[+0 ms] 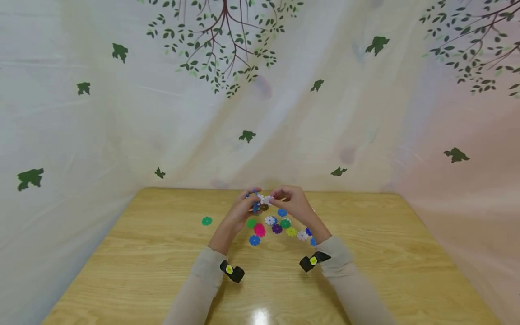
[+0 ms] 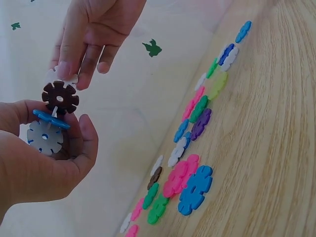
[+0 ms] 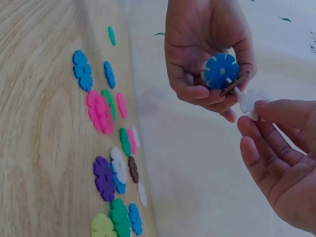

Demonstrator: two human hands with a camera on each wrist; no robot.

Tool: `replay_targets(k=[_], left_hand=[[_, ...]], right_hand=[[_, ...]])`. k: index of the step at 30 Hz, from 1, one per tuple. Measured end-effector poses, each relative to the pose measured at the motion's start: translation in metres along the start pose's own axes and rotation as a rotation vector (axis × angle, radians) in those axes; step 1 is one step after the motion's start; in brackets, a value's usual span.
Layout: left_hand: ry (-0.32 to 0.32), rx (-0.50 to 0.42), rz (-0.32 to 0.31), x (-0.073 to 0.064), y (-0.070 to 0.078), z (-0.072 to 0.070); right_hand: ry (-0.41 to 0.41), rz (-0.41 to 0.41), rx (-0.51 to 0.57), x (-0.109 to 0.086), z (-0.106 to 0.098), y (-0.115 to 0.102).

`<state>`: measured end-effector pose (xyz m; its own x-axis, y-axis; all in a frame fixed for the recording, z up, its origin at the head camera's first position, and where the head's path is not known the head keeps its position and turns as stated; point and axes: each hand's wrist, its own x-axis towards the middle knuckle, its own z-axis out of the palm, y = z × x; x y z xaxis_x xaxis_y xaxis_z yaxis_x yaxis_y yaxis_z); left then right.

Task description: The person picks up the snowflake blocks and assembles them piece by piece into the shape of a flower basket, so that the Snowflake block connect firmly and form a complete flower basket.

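Above the far part of the table, my left hand (image 1: 239, 213) grips a small cluster of interlocking snowflake discs. In the left wrist view a blue disc (image 2: 51, 119), a white disc (image 2: 45, 138) and a brown disc (image 2: 60, 98) show in it, slotted at angles to one another. My right hand (image 1: 297, 205) pinches a white disc (image 3: 249, 102) between thumb and fingers. That disc touches the cluster's end beside the brown one; whether it is fully slotted in I cannot tell. My left fingers partly hide the cluster.
Loose discs lie on the wooden table (image 1: 162, 271) below the hands, among them a pink disc (image 1: 259, 230), a purple disc (image 1: 277, 229) and a yellow disc (image 1: 291, 231). A green disc (image 1: 206, 220) lies apart at left. A leaf-patterned curtain (image 1: 284, 149) hangs behind the table.
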<state>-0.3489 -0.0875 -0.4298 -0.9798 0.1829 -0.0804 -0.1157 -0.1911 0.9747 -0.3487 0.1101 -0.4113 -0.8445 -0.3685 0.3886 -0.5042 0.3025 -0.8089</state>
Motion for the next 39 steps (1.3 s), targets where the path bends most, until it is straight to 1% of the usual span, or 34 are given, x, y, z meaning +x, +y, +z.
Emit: replay_targets(k=[4,8,16,24,28,31,34,39], left_hand=[[-0.008,-0.004,0.002,0.000,0.000,0.002],[-0.002,-0.015,0.002,0.001,0.000,0.002],[-0.010,-0.021,-0.006,-0.002,0.000,0.001],[-0.021,-0.049,0.010,-0.002,0.001,0.005],[-0.049,-0.072,0.022,-0.001,0.002,0.007],[-0.078,-0.083,0.030,-0.001,0.003,0.006],[-0.102,-0.070,0.037,-0.002,0.003,0.004],[-0.131,-0.038,0.055,-0.005,0.004,0.003]], right_hand=[[0.030,0.007,0.021,-0.001,0.002,0.001],[0.061,0.011,0.028,-0.001,0.005,0.003],[0.127,0.049,0.033,-0.004,0.011,0.006],[0.150,0.027,0.036,-0.004,0.016,0.007],[0.170,0.021,0.056,-0.003,0.015,0.005],[0.174,-0.006,0.082,-0.003,0.014,0.004],[0.167,-0.038,0.103,-0.004,0.014,0.006],[0.179,-0.046,0.118,-0.006,0.017,0.006]])
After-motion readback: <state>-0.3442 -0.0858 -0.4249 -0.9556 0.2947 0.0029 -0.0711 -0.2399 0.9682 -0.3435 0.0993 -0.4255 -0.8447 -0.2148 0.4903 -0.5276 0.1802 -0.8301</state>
